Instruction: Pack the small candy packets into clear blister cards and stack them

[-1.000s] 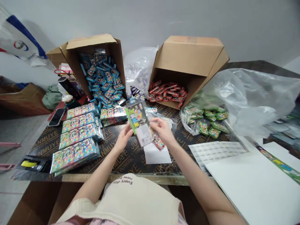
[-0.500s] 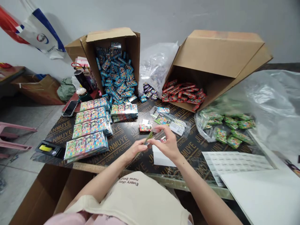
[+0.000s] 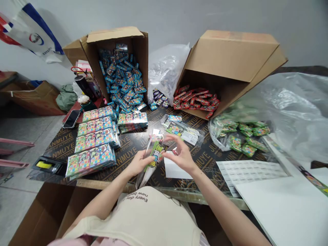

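Note:
My left hand [image 3: 139, 164] is closed on a clear plastic bag with a green and black printed card [image 3: 156, 154], tilted above the table. Close to its right side is my right hand [image 3: 182, 155], fingers curved and thumb apart from the index finger; I see nothing gripped between them. A small red packet [image 3: 175, 150] shows partly behind the right hand, by a white sheet [image 3: 175, 168]. Past the hands lie another flat printed clear bag [image 3: 183, 131] and a small blue packet [image 3: 175, 118].
Stacks of wrapped multicoloured packs [image 3: 91, 159] stand at left, beside a tape dispenser [image 3: 48, 165] and a phone [image 3: 72, 119]. Behind are a carton of blue packets [image 3: 125, 82] and a carton of red packets [image 3: 196, 98]. Green packets [image 3: 248, 150] and label sheets [image 3: 252, 174] lie right.
The printed bag has turned from nearly edge-on to show its printed face. My right hand's fingers have spread apart beside it. The view has shifted slightly.

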